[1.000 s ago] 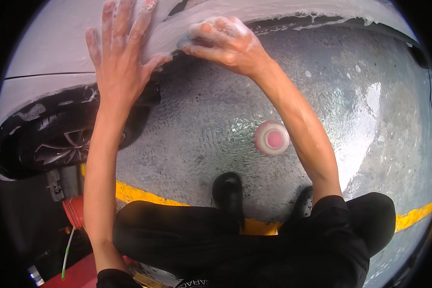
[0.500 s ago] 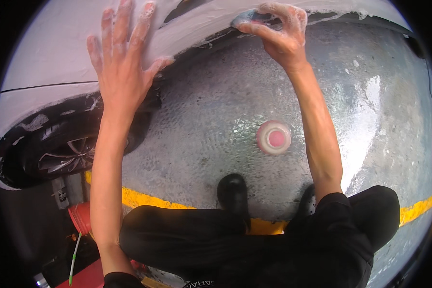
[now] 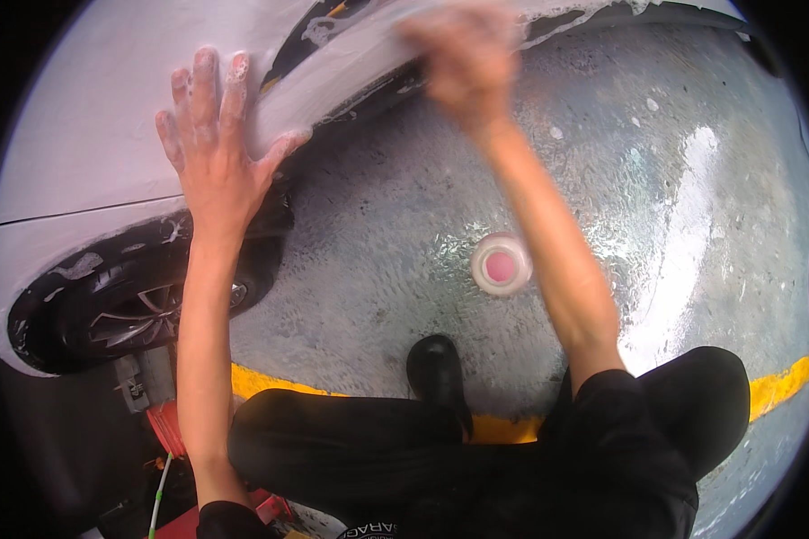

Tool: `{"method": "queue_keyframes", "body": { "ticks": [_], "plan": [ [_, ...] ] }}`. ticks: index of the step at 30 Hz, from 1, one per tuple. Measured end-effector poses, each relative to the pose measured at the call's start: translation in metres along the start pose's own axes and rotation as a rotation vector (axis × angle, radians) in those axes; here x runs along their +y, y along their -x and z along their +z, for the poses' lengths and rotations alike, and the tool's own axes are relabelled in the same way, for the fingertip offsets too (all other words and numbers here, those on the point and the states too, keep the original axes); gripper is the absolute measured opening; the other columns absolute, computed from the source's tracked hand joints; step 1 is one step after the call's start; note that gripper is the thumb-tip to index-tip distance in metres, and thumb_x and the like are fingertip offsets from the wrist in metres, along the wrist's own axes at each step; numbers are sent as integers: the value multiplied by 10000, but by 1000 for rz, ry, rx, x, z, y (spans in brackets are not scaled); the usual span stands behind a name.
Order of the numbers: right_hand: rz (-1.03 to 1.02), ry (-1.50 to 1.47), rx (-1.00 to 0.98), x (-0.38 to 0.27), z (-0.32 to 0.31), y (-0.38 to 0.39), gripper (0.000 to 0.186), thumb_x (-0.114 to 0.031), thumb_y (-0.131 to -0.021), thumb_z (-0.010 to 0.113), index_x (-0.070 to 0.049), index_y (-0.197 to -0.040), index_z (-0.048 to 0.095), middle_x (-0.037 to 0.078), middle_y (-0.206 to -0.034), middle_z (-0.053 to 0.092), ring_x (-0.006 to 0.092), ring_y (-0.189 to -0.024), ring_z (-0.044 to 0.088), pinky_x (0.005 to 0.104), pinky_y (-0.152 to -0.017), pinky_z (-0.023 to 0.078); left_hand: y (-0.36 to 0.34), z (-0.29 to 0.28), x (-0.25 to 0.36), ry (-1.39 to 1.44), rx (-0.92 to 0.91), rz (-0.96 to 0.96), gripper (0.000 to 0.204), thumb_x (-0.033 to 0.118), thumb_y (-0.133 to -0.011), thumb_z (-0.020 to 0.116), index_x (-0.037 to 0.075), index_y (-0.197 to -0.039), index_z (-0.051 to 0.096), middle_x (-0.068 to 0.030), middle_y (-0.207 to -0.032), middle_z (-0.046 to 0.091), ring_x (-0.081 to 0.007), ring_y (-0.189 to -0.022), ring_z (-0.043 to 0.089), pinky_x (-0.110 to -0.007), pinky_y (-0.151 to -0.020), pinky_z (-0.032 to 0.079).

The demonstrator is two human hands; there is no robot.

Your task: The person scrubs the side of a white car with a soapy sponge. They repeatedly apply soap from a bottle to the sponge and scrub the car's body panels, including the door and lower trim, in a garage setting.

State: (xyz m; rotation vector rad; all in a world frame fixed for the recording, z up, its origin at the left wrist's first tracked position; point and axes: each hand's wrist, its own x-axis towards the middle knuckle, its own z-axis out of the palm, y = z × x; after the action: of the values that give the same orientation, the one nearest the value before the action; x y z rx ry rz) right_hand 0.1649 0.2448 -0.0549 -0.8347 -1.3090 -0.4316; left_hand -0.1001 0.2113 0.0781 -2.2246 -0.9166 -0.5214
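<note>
My left hand rests open on the pale, soapy car panel, fingers spread and coated in suds. My right hand is at the panel's lower dark edge, near the top of the view; motion smears its fingers, so I cannot tell what is in them. A dark trim opening with foam on it lies between and above my hands. A black tire with an alloy wheel sits below and left of my left hand. A round translucent container with pink inside stands on the concrete beneath my right forearm.
My black shoe and dark-clad knees are at the bottom, over a yellow floor line. A red bucket and a green-and-white handle are at lower left. Wet concrete spreads under the car's edge.
My right hand, which held a light blue sponge half a second ago, has moved slightly left and is now blurred. My left hand stays spread on the panel, lower in the picture.
</note>
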Motion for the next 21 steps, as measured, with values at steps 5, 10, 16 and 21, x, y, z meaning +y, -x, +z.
{"method": "queue_keyframes", "body": {
  "ticks": [5,10,16,21],
  "plan": [
    [-227,-92,-79,-66,50,16,240,-102,-932,716,-264,-1093,789,-52,-1033,718,154,-969,686,328,-810,579,8,-10,-6,-2,-60,-11,1107,563,-765,854,317,-1695,306,-39,-1777,259,-325,-1645,204,-649,-1282,157],
    [-16,-35,-48,-54,46,31,265,-145,-879,748,-259,-1113,799,-28,-1029,698,212,-1011,673,382,-917,505,23,-18,-14,-42,-82,-21,1109,504,-763,868,309,-1697,301,-37,-1777,263,-327,-1642,214,-650,-1274,182],
    [12,-69,143,-57,41,20,263,-35,-867,741,-191,-1070,803,-31,-1024,688,196,-924,635,364,-868,484,28,-21,-16,-19,-85,-27,1079,457,-777,868,307,-1692,317,-20,-1778,263,-309,-1642,219,-636,-1270,215],
    [-86,6,-19,-46,37,30,352,-36,-797,763,-257,-1066,813,-52,-1082,719,178,-983,669,378,-862,512,30,-22,-17,9,-107,-36,1058,397,-780,880,316,-1684,338,-1,-1781,257,-295,-1641,226,-618,-1271,233]
  ]
}}
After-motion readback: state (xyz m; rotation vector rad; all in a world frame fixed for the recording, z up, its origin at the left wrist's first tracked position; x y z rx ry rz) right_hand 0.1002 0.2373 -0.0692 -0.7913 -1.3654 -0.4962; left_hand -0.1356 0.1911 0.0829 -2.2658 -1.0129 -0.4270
